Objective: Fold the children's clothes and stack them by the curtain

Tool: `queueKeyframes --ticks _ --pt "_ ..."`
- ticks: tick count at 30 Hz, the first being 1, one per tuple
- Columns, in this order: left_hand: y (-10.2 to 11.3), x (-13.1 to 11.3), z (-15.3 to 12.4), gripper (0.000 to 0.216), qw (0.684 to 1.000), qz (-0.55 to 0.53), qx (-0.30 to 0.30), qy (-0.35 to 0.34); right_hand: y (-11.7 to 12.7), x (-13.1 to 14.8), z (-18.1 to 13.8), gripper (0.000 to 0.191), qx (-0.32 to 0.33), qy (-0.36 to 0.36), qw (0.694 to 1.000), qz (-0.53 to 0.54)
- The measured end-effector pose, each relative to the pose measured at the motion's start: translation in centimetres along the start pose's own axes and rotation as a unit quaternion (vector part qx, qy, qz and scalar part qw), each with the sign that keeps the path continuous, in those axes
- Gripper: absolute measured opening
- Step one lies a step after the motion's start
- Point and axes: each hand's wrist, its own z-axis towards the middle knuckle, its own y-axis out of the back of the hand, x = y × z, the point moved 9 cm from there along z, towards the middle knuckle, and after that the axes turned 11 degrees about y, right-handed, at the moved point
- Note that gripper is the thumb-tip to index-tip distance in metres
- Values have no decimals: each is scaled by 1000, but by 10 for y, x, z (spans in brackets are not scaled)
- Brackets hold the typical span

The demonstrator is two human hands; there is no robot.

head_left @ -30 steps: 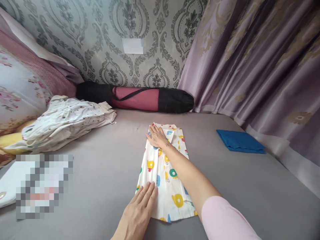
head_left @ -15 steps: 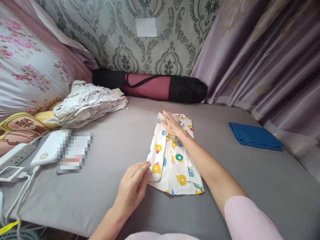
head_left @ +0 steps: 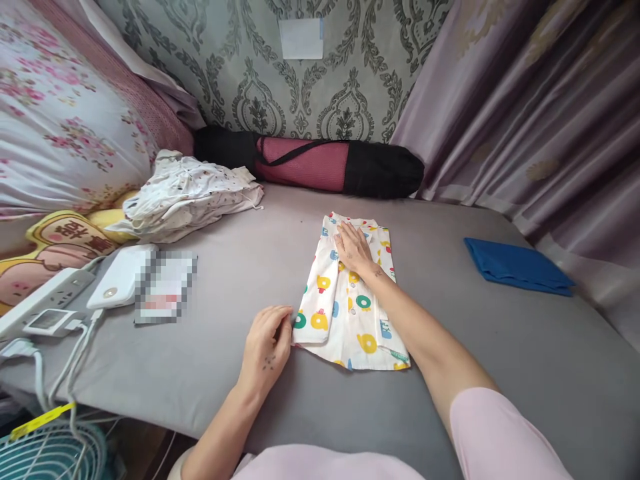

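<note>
A small white shirt (head_left: 345,333) printed with yellow, blue, green and red figures lies on the grey sheet, its sleeves folded in over the front. My right hand (head_left: 354,248) rests flat on its upper part near the collar, fingers stretched out. At the shirt's lower left edge, beside the cuff of the folded sleeve (head_left: 320,300), my left hand (head_left: 267,347) is closed, thumb and fingers pinching the fabric's edge. The left fingertips are partly hidden.
A black and pink rolled bag (head_left: 303,163) lies along the wall. Crumpled white clothing (head_left: 193,197) is at the back left, near a power strip (head_left: 50,300) and a white charger box (head_left: 120,277). A folded blue cloth (head_left: 517,267) lies to the right. A teal fan (head_left: 55,453) stands below the bed edge.
The view has shifted slightly. My left hand has closed on the shirt's lower left edge, which now reaches further left. My right hand stays flat near the collar.
</note>
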Motion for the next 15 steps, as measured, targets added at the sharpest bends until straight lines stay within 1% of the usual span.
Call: queueKeyframes --ticks 3,5,7,9,11,13,15 --pt "-4 0 -1 18 1000 6 7 -14 2 38 -16 57 35 30 999 -1" --pt "-8 0 -1 18 999 15 17 -26 -3 64 -28 63 64 47 997 0" --pt "-11 2 -2 18 999 23 26 -32 -13 80 -38 68 87 51 995 -1" --pt "-12 4 -2 18 999 24 30 -30 -26 85 -43 70 105 44 994 -5" --pt "-11 6 -1 18 999 17 33 -22 -35 84 -45 69 111 35 993 -10" --pt "-8 9 -1 18 999 3 33 -8 -35 83 -45 69 108 30 994 -14" --pt "-4 14 -1 19 999 -16 32 20 -28 88 -49 68 107 23 994 -16"
